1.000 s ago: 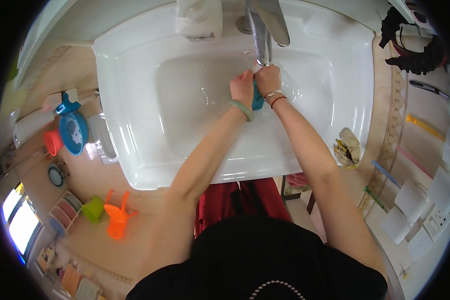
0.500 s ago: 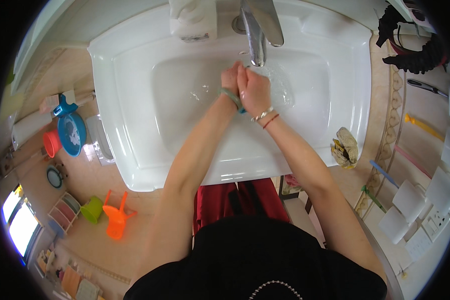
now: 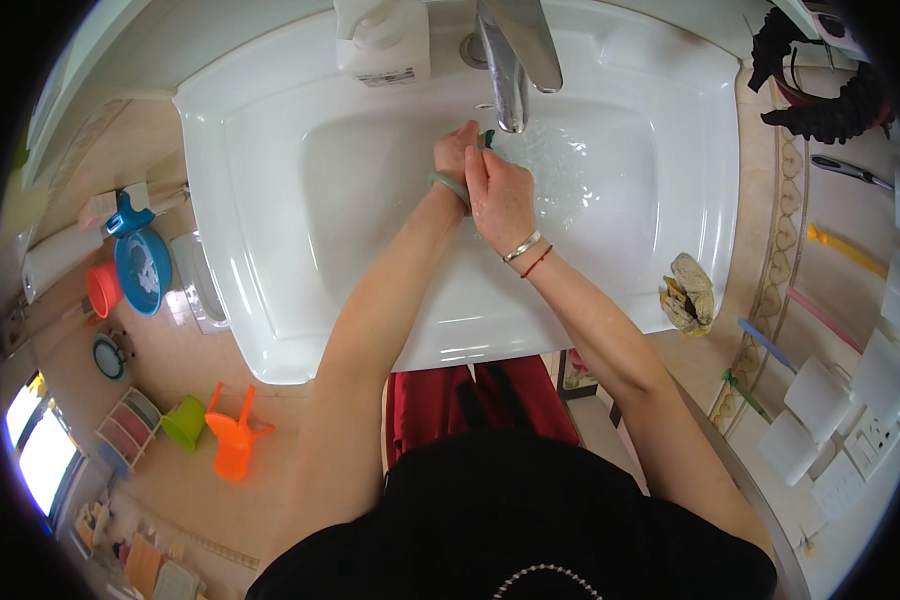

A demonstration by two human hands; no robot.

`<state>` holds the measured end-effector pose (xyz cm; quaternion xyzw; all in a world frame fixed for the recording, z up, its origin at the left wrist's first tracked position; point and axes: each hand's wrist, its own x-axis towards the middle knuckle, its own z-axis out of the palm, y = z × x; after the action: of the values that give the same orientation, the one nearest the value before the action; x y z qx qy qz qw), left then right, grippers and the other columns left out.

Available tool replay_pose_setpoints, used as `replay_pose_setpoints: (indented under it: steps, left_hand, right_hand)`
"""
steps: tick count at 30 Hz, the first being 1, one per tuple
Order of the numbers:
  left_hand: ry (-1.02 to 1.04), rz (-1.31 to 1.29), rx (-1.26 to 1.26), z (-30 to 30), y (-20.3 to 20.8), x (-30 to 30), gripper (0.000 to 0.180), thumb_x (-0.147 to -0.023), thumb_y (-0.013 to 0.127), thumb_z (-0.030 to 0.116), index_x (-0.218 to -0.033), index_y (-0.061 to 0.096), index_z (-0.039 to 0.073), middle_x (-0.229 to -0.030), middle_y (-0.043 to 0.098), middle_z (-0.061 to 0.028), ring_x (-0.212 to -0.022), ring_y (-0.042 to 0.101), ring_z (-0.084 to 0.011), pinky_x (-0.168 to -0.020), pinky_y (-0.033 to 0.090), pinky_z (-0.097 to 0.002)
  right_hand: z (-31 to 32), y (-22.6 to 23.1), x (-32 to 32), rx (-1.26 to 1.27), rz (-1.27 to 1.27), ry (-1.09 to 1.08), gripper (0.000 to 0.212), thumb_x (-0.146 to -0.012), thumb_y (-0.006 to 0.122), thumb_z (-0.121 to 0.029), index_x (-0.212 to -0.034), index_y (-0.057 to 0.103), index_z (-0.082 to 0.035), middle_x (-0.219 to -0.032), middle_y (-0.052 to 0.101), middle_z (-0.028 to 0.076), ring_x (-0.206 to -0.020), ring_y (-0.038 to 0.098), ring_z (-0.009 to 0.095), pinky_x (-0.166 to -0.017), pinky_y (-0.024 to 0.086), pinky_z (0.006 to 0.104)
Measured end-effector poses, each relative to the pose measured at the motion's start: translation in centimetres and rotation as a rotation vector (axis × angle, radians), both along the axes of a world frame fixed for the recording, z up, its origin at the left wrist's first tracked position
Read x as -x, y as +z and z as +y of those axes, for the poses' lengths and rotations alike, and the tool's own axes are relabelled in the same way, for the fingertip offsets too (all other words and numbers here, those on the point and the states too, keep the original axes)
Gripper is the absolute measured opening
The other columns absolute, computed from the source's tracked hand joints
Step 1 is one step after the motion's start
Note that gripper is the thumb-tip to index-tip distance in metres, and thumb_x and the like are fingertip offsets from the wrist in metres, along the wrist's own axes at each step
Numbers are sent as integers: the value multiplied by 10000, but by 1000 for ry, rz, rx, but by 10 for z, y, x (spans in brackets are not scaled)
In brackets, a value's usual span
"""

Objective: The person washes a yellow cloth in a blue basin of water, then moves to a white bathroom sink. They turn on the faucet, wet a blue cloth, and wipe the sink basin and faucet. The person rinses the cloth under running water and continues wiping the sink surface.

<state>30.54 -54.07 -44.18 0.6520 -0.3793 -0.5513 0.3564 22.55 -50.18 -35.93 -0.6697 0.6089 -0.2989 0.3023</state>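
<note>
Over the white washbasin (image 3: 260, 230), my two hands meet just in front of the chrome faucet (image 3: 515, 80). My left hand (image 3: 453, 153), with a pale green bangle (image 3: 451, 187) at its wrist, is curled against the other one. My right hand (image 3: 504, 198) is closed, its fingers bent in beside the left palm; a silver bracelet (image 3: 522, 247) and a red cord (image 3: 537, 262) circle that wrist. Between the fingertips shows a small dark teal bit (image 3: 488, 139) whose kind I cannot make out. Rippling water (image 3: 575, 170) lies in the bowl right of the hands.
A white pump bottle (image 3: 382, 45) stands at the basin's back edge, left of the faucet. A crumpled grey-and-yellow cloth or glove (image 3: 688, 293) lies on the right rim. Blue basin (image 3: 143, 270), orange chair (image 3: 233, 440) and green bucket (image 3: 183, 422) are at the left.
My hands have loosened slightly apart, the right one shifting a little downward. A teal bit now shows at the fingertips; before, some teal showed near the wrists. Water ripples have spread.
</note>
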Motion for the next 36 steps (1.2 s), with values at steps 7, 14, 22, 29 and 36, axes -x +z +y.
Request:
replay_pose_setpoints:
  steps: [7, 14, 22, 29, 36]
  left_hand:
    - [403, 362, -197, 12, 34, 27, 304, -837, 531, 260, -821, 621, -29, -716, 553, -49, -696, 471, -156, -628, 409, -330]
    - [499, 396, -409, 20, 47, 30, 298, -825, 534, 250, -823, 648, -26, -744, 557, -61, -746, 479, -164, -673, 418, -335]
    - [24, 158, -119, 10, 16, 6, 212, -869, 507, 224, -725, 530, 70, -653, 474, -53, -641, 485, -186, -589, 411, -354]
    - [362, 871, -288, 20, 31, 18, 245, -892, 511, 257, -715, 547, 91, -693, 502, -35, -661, 480, -169, -617, 405, -344]
    - [565, 656, -470, 25, 47, 31, 246, -889, 540, 274, -888, 633, 46, -826, 590, -49, -779, 538, -182, -674, 448, -332]
  right_hand:
    - [-50, -27, 21, -99, 173, -75, 338, -907, 484, -287, -758, 654, -37, -743, 634, 207, -708, 605, 423, -628, 488, 490]
    - [-50, -66, 36, -80, 221, -42, 383, -928, 449, -319, -753, 642, -39, -742, 631, 209, -704, 597, 432, -622, 472, 503]
    - [2, 10, 4, -48, 140, 82, 308, -944, 499, -243, -752, 588, -18, -625, 584, 163, -603, 594, 360, -536, 460, 423]
    - [-11, 8, 8, -37, 205, 75, 316, -932, 498, -267, -788, 635, -21, -678, 622, 168, -633, 608, 368, -550, 472, 447]
    - [-56, -27, 33, -270, 266, -41, 311, -902, 465, -297, -778, 653, -83, -777, 653, 175, -757, 612, 410, -676, 489, 491]
